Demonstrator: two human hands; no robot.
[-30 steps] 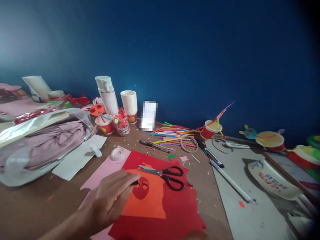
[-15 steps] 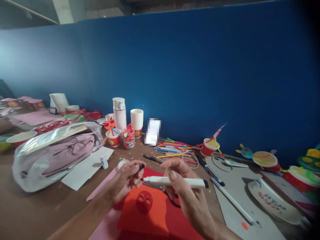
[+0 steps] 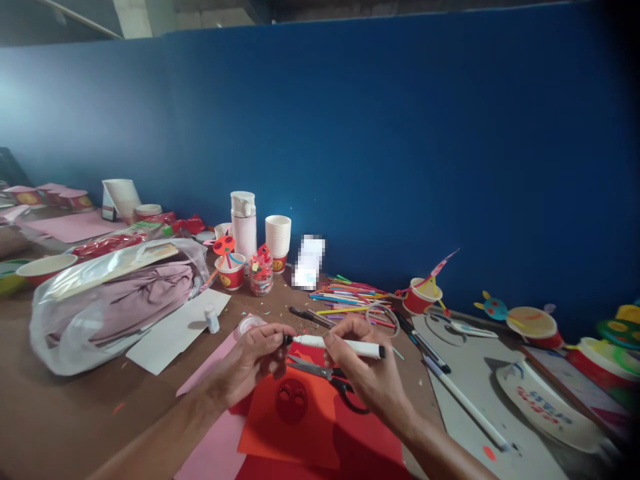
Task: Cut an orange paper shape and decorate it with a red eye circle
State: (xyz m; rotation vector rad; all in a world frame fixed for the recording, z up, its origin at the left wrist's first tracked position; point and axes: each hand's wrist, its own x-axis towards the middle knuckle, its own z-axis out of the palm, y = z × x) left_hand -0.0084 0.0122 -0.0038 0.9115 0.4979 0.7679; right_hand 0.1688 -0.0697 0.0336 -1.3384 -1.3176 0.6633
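The white marker (image 3: pixel 361 347) was found in the right hand (image 3: pixel 377 377), pinched narrowly between thumb and fingers around the middle of its barrel. Its long axis ran nearly level across the view, the writing end pointing towards the left hand (image 3: pixel 247 357) and the dark rear end out past the right, slightly lower. The left hand held a small black cap (image 3: pixel 287 339) in its fingertips, with the other fingers curled beneath. The cap was at the writing end, roughly in line with the barrel; whether it was seated or merely touching could not be told. The left hand was the nearer to that end.

Both hands were raised above the orange sheet (image 3: pixel 265 430), on which a dark red oval (image 3: pixel 291 408) bearing two lashed eye shapes was noted. The scissors (image 3: pixel 314 369) lay behind that oval, their blades directed leftwards and one handle partly behind the right hand. The red sheet (image 3: pixel 367 437) extended beneath the orange one.
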